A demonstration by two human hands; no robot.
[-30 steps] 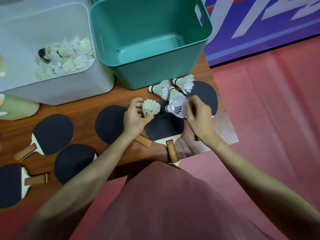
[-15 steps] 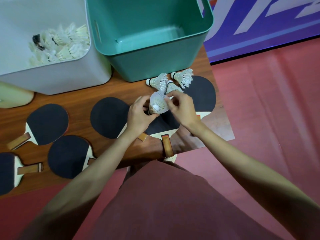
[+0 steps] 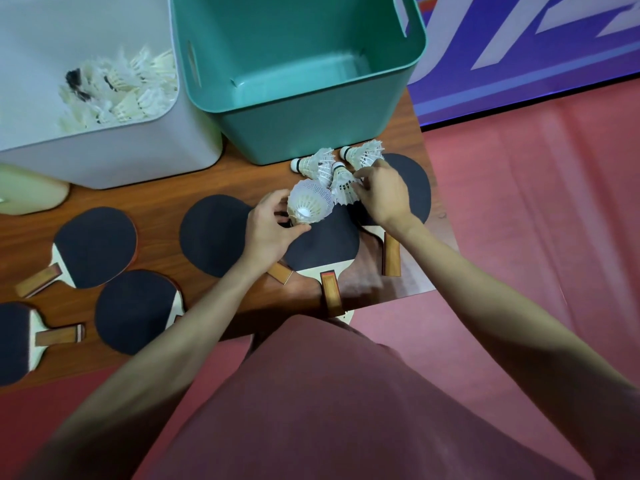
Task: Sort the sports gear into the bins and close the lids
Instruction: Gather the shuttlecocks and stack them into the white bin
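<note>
A stack of shuttlecocks [image 3: 309, 205] is held in the left hand [image 3: 269, 233], fingers and thumb curled round its lower end, feather skirt opening toward the camera, above the dark paddles [image 3: 322, 244] near the right end of the tabletop [image 3: 145, 199]. The right hand [image 3: 381, 195] is set on a loose shuttlecock [image 3: 343, 187], fingertips pinching its skirt; two more shuttlecocks [image 3: 363, 154] lie just beyond, against the foot of the teal bin [image 3: 311, 133], which looks empty. The white bin [image 3: 114, 157] to the left already holds a heap of shuttlecocks.

The step in hand is judged to be gathering the last shuttlecocks. The loose one is best lifted by the cork end or low on the skirt, since feathers crush easily, and nested cork-first into the held stack. The stack should be kept lightly clamped and level. Once all are collected, they should be carried left into the white bin, so that the teal bin is left for the paddles.
</note>
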